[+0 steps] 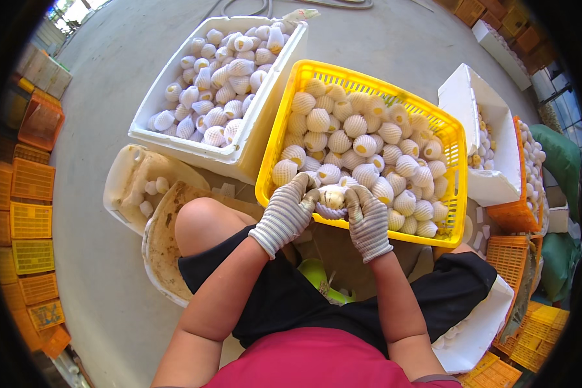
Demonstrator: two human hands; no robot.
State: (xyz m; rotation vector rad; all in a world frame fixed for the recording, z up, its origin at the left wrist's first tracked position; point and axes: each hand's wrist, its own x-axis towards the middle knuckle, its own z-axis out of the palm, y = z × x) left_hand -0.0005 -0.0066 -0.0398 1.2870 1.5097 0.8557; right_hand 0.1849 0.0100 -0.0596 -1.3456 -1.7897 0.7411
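Seated person, viewed from above, knees apart, working over a concrete floor [103, 258].

Hands: both wear striped knit work gloves. The left hand [286, 213] and the right hand [367, 216] are closed together on one pale round fruit [333, 194], which is being fitted with, or sits partly inside, a white foam mesh sleeve [331, 211]. Fingers of both hands curl round it from either side; neither hand is free.

Position: the fruit is held at the near rim of the yellow slotted plastic crate [284, 129], between the knees and just in front of the body. The crate is filled with fruits already in foam sleeves.

Governing relation: the fruit lies midway between the hands, equally close to each. Its long axis cannot be determined, as the gloves cover too much of it.

Surroundings: a white foam box [258, 123] of sleeved fruit stands beyond the left knee, touching the yellow crate's left side. Further foam boxes and orange crates stand along the right edge of the floor.
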